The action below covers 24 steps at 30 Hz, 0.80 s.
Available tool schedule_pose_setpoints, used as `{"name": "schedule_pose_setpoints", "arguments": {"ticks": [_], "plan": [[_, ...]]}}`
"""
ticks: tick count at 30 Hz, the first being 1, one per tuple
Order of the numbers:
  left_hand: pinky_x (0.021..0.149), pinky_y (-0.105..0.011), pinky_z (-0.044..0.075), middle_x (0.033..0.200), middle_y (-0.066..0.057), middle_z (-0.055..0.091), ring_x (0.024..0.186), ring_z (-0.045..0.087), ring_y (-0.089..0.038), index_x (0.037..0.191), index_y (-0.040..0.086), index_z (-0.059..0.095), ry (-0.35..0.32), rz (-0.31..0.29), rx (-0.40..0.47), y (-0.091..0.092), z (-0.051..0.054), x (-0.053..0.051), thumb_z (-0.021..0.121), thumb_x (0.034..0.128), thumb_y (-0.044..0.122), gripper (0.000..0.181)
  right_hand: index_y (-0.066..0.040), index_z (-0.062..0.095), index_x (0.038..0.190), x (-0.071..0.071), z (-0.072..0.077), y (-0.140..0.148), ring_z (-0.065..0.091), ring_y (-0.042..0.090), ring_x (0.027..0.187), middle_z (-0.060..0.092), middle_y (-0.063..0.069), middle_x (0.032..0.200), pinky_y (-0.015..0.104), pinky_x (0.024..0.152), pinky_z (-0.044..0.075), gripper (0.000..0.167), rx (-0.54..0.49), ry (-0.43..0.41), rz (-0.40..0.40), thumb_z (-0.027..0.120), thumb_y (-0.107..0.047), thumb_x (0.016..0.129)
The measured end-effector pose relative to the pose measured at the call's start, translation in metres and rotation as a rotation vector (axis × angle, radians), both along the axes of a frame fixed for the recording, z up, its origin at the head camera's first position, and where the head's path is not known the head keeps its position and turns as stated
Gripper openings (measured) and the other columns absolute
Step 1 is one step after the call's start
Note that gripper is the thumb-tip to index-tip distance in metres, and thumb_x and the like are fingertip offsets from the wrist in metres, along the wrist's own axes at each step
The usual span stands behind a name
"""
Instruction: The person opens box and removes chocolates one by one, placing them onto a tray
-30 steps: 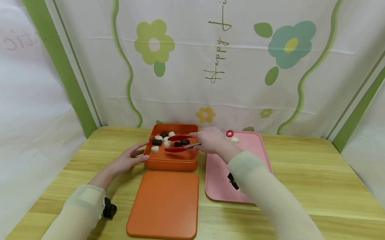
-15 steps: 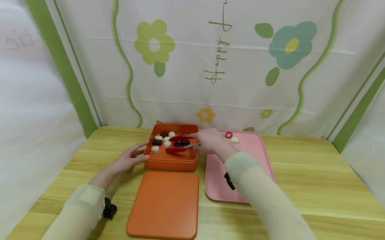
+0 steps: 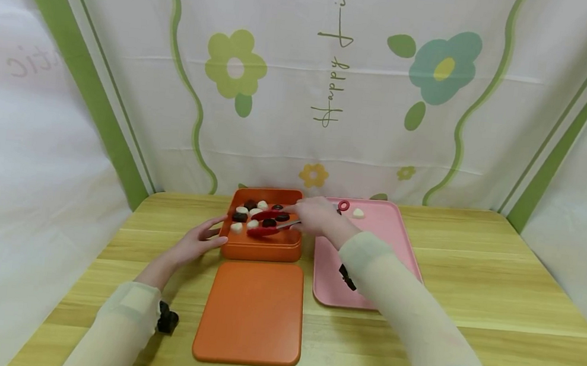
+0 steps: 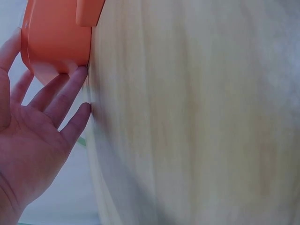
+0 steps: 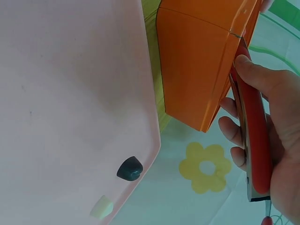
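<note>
My right hand grips red-handled tongs above the orange box. In the head view, the red tips reach down among white and dark brown pieces. One dark piece lies between the jaws, which stand apart; whether they touch it I cannot tell. A white piece sits just left of it. My left hand rests against the box's left side, fingers spread and thumb at the front corner. In the left wrist view, its fingertips touch the orange wall.
An orange lid lies flat in front of the box. To the right is a pink tray, partly under my right forearm. Near its far edge are a white piece and a dark heart-shaped piece. A printed curtain hangs behind the table.
The tongs have shifted slightly left and toward me inside the box. A dark piece behind them has come into view, and a white piece has moved a little nearer. The left hand stays put.
</note>
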<state>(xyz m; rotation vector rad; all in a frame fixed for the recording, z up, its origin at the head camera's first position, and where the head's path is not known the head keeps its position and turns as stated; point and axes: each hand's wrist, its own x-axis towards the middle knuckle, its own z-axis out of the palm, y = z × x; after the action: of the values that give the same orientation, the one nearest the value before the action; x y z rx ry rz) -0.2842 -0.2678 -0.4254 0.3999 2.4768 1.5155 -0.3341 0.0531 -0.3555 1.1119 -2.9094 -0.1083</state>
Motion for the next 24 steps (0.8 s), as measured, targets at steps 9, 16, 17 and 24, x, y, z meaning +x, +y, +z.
{"name": "schedule_pose_setpoints", "arguments": {"ticks": [9, 16, 17, 24], "plan": [[0.108, -0.058, 0.026, 0.156, -0.023, 0.023, 0.140, 0.025, -0.043, 0.155, 0.013, 0.026, -0.008, -0.002, 0.003, -0.0003, 0.0012, 0.0002, 0.060, 0.0984, 0.028, 0.067, -0.027, 0.059, 0.137, 0.0001, 0.0021, -0.0013, 0.062, 0.020, 0.098, 0.068, 0.004, 0.112, 0.035, 0.086, 0.050, 0.048, 0.002, -0.021, -0.030, 0.069, -0.034, 0.091], [0.108, -0.058, 0.026, 0.156, -0.024, 0.022, 0.140, 0.024, -0.043, 0.155, 0.012, 0.026, -0.004, 0.000, -0.007, 0.0005, 0.0023, 0.0014, 0.059, 0.0987, 0.028, 0.067, -0.026, 0.059, 0.137, -0.0010, -0.0006, -0.0006, 0.063, 0.020, 0.097, 0.068, 0.004, 0.115, 0.035, 0.082, 0.051, 0.048, -0.024, -0.040, -0.042, 0.070, -0.033, 0.091], [0.108, -0.058, 0.025, 0.156, -0.024, 0.022, 0.140, 0.024, -0.043, 0.155, 0.011, 0.026, -0.004, 0.000, -0.007, 0.0007, 0.0027, 0.0016, 0.060, 0.0987, 0.028, 0.068, -0.026, 0.059, 0.137, -0.0011, -0.0008, -0.0003, 0.063, 0.020, 0.097, 0.068, 0.005, 0.116, 0.035, 0.081, 0.051, 0.048, -0.025, -0.041, -0.039, 0.070, -0.033, 0.091], [0.108, -0.058, 0.026, 0.155, -0.025, 0.023, 0.140, 0.025, -0.044, 0.155, 0.011, 0.025, -0.001, 0.004, -0.008, 0.0018, 0.0029, 0.0022, 0.060, 0.0986, 0.028, 0.068, -0.025, 0.057, 0.139, 0.0013, 0.0040, 0.0057, 0.061, 0.019, 0.089, 0.068, 0.005, 0.115, 0.034, 0.073, 0.049, 0.050, -0.074, -0.047, -0.015, 0.069, -0.031, 0.092]]}}
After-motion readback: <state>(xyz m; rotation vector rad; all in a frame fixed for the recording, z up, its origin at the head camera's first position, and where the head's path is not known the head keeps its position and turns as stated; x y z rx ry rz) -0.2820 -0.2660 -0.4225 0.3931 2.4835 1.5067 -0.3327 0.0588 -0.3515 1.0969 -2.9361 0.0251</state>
